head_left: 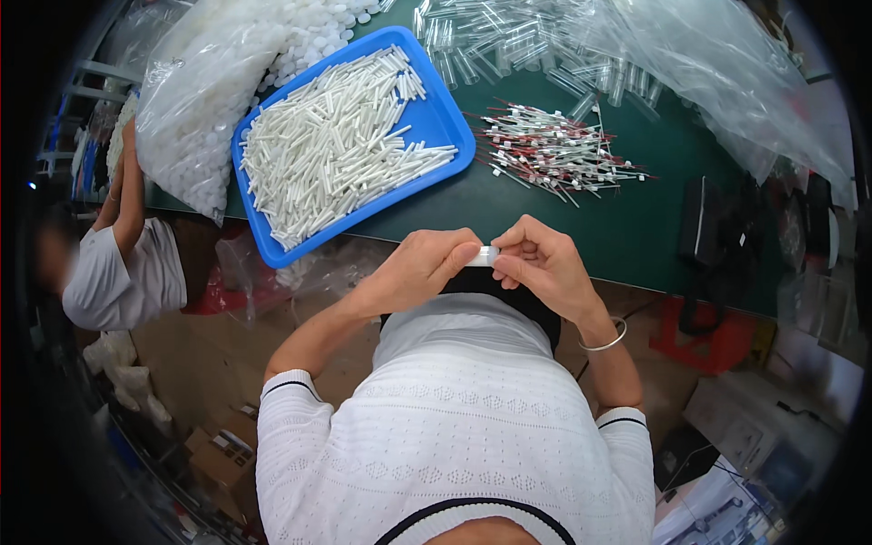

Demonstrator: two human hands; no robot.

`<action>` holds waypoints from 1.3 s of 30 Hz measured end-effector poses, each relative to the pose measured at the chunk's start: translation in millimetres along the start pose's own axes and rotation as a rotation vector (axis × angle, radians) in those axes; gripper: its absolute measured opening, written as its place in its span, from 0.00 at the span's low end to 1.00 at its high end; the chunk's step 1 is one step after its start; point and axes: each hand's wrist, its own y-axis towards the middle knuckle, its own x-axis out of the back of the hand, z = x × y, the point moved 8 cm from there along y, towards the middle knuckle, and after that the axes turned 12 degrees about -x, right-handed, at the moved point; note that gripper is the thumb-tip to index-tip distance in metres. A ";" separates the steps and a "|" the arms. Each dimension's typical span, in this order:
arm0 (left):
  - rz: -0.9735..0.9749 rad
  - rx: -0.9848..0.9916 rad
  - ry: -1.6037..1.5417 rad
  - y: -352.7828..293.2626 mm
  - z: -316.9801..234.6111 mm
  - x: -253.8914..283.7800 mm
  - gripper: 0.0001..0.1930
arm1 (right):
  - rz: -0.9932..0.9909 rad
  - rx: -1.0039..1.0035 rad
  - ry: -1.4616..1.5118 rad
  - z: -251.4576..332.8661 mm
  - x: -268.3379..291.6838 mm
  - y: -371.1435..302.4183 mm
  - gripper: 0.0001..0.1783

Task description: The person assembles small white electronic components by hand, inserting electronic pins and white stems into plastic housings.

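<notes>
Your left hand (425,263) curls closed around one end of a short white cylinder (484,257); your right hand (543,262) pinches the other. It sits between them, near the green table's (627,241) front edge.

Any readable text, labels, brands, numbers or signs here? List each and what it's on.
None readable.
Brown cardboard box: dark patches, too blurred to read.
Small white cylinder between left hand and right hand: no legible marking.
Blue plastic tray: no lettering visible.
</notes>
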 end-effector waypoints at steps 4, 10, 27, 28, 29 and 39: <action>-0.059 -0.149 0.200 -3.2 -7.8 -8.0 0.11 | 0.052 -0.058 -0.035 -5.5 -3.0 -0.9 0.06; -0.110 -0.050 -0.021 -1.0 -17.4 -8.5 0.07 | -0.178 0.221 0.083 -6.0 3.5 -22.5 0.10; 0.094 -0.088 0.050 -9.3 -12.2 -24.0 0.09 | -0.013 0.298 0.200 -28.0 -2.8 -10.0 0.11; 0.081 -0.075 -0.009 -7.9 -12.3 -26.5 0.12 | 0.005 0.326 0.231 -28.0 -5.1 -11.0 0.09; 0.078 -0.076 -0.006 -7.5 -12.2 -30.8 0.12 | 0.008 0.328 0.230 -27.5 -7.5 -10.2 0.09; -0.093 0.209 -1.164 -7.6 24.7 -65.6 0.30 | -0.288 0.278 0.086 -19.8 5.3 -19.0 0.38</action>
